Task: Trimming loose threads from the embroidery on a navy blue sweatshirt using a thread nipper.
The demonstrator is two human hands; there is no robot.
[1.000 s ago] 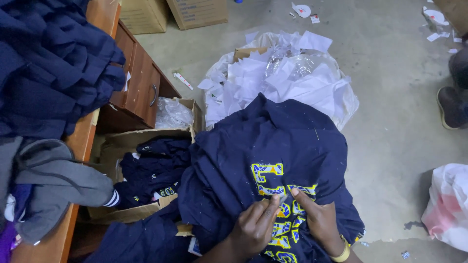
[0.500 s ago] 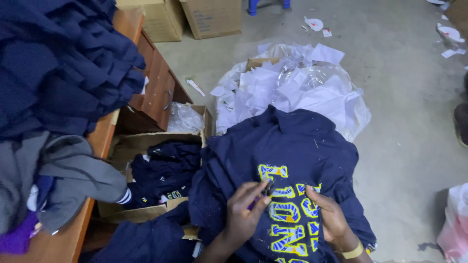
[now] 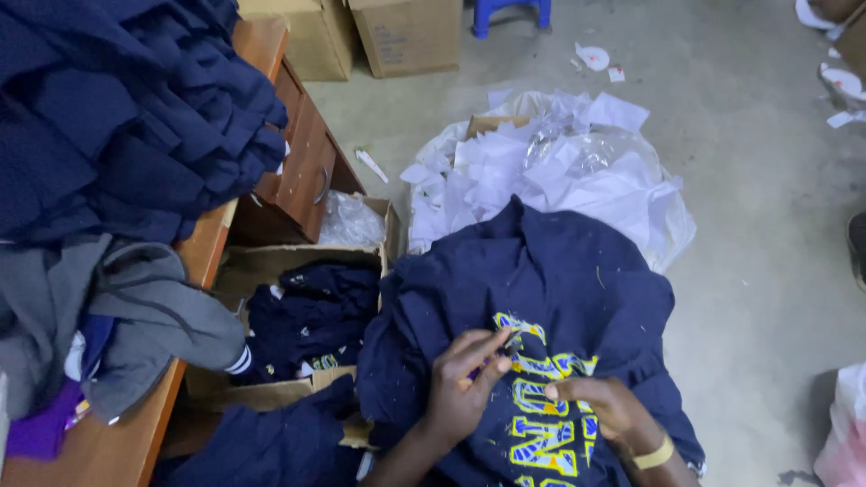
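Looking down on a navy blue sweatshirt with yellow and blue embroidered lettering (image 3: pixel 541 361), spread over the lap at the bottom centre of the view, chest side up. Left hand (image 3: pixel 465 392) lying on the cloth just left of the lettering, fingers curled in and pinched narrow on what looks like a small dark tool at the top edge of the letters; too small to say what kind. Right hand (image 3: pixel 600 406) flat on the fabric at the lettering's right side, fingers stretched toward the left hand, pressing the cloth down, gripping nothing. Yellow band (image 3: pixel 651 454) around the right wrist. Both hands close together, not touching.

To the left of the sweatshirt, an open brown cardboard box (image 3: pixel 262 271) on the floor, with more folded navy garments (image 3: pixel 311 316) inside. Beyond the sweatshirt, a big heap of white paper sheets and clear plastic wrapping (image 3: pixel 559 171) on the grey concrete floor (image 3: pixel 749 271). Along the left edge, a brown wooden desk (image 3: pixel 117 451) with a drawer (image 3: pixel 302 171) hanging open. Piled on the desk, a tall stack of navy clothing (image 3: pixel 117 108), and below it a crumpled grey garment (image 3: pixel 135 316). At the top, two closed brown cartons (image 3: pixel 397 32) against the far side, beside a blue plastic stool (image 3: pixel 510 11).
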